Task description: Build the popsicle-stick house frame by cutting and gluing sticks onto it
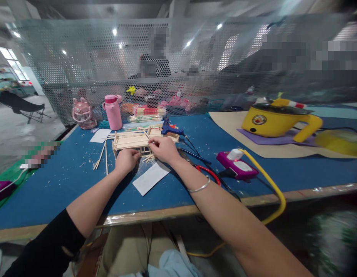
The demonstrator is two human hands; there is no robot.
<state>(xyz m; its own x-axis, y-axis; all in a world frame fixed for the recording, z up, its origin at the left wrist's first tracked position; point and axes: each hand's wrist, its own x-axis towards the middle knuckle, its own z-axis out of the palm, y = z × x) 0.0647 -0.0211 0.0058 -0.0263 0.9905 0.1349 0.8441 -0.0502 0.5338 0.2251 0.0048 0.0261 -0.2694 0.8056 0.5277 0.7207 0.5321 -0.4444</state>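
A small model built of pale wooden sticks (128, 140) stands on the blue tabletop, with thin posts and rails. My left hand (126, 161) is closed at its front edge, fingertips pinched on the lower frame. My right hand (164, 148) is closed over the model's right part, thumb and fingers pinched by a short slanted stick (146, 134); the exact grip is partly hidden. Right behind that hand lies a blue glue gun (171, 130). Loose sticks (101, 156) lie to the left of the model, and a white paper (151, 177) lies in front.
Red-handled scissors (208, 173) and a purple power socket (237, 165) with a yellow cord lie at right. Farther right stands a yellow electric pot (272, 119). A pink bottle (113, 112), a pink jug (84, 114) and packs of sticks (148, 112) stand before a perforated screen (94, 57).
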